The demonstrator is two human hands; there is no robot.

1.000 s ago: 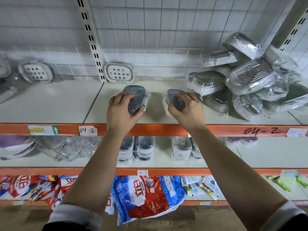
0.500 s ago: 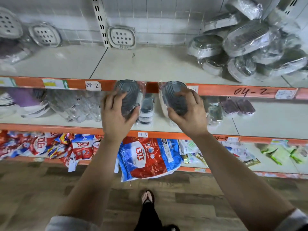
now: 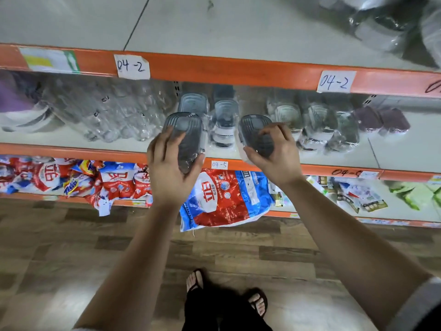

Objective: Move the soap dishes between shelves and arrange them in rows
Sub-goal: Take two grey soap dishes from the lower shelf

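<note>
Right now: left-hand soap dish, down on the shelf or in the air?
Held, not set down: the left hand grips the soap dish, its near end overhanging the orange shelf edge.

Tags (image 3: 132, 66) on the upper rail (image 3: 214, 69) read "04-2"; a tag (image 3: 219, 164) on the lower rail (image 3: 71, 151), "04-5".

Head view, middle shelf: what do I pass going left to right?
Purple and white items → clear plastic packs → left soap dish in the left hand → stacked grey soap dishes → right soap dish in the right hand → pale wrapped soap dishes → purple packs.
</note>
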